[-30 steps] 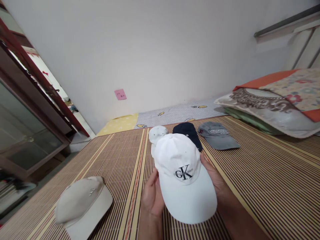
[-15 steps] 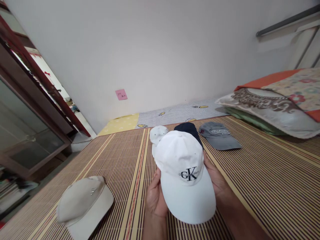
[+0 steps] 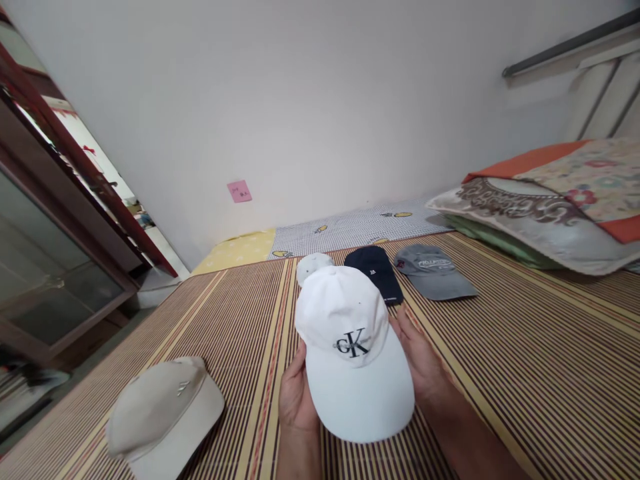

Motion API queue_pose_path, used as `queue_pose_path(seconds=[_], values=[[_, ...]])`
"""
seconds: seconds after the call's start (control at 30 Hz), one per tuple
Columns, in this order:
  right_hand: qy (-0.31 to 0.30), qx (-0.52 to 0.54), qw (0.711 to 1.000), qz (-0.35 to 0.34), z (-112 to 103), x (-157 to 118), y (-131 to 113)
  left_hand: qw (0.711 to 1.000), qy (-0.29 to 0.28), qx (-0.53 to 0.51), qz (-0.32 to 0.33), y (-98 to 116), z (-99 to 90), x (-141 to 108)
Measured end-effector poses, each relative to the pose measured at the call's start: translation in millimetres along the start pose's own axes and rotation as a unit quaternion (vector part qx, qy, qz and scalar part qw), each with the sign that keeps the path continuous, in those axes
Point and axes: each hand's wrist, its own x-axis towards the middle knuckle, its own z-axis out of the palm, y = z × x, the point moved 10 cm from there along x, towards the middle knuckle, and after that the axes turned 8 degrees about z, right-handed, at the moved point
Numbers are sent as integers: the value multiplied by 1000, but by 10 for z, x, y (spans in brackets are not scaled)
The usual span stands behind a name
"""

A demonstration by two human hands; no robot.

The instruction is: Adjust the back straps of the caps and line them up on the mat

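A white baseball cap (image 3: 345, 313) with dark "CK" lettering is held up over the striped mat, its brim toward me. My left hand (image 3: 300, 393) grips its left side, thumb showing at the edge and the other fingers hidden underneath. On the opposite side, my right hand (image 3: 420, 360) holds the cap with fingers partly behind it. Beyond it lie a pale cap (image 3: 311, 265), partly covered from view, a navy cap (image 3: 376, 272) and a grey cap (image 3: 435, 270). A beige cap (image 3: 163, 410) rests on the mat to the left.
The striped bamboo mat (image 3: 240, 347) covers the bed. Pillows (image 3: 540, 213) are stacked at the right, against a plain wall (image 3: 320, 113) bearing a pink note (image 3: 239, 191). A glass-fronted cabinet (image 3: 55, 287) stands beyond the bed's left edge.
Both hands have moved slightly left with the white cap. More of the navy cap now shows behind it. The view has shifted a little.
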Motion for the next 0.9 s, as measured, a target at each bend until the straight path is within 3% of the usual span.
queue_pose_path(seconds=[0.13,0.33,0.63,0.9], values=[[-17,4,999,43,154,-52,164,999,-27,-4,-19,-43,14,-3],[-47,1,999,19,322,-120,116,999,-21,-8,-42,-159,-55,9],[-89,-6,995,33,335,-61,117,999,-18,-6,-46,-194,-88,1],[-79,-17,997,5,431,-70,13,998,-28,-17,-54,-232,-4,23]])
